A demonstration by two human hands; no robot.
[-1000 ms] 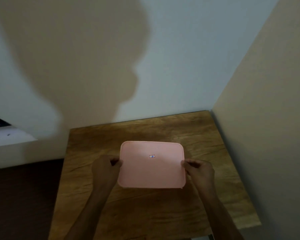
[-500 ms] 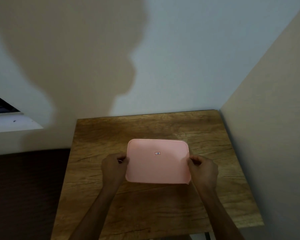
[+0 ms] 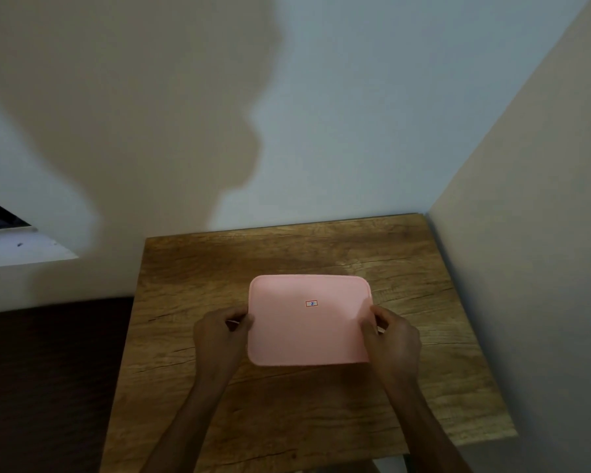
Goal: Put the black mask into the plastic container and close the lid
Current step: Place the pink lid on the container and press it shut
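I am looking down at a wooden table (image 3: 287, 421) pushed into the corner of two pale walls. A pink lid (image 3: 307, 332), rectangular with rounded corners, is lying flat near the middle of the tabletop, and a tiny red-framed label (image 3: 311, 303) is showing on its top face. My left hand (image 3: 220, 339) is gripping the lid's left edge, fingers curled around it, and my right hand (image 3: 391, 339) is doing the same on the right edge, thumb lying on top of the pink surface. Both hands are pinching the lid's rim, one on each side. The lid is covering whatever sits beneath it, so I cannot tell where the black mask is, nor see the container body. A large head-and-shoulders shadow (image 3: 133, 114) is falling across the far wall.
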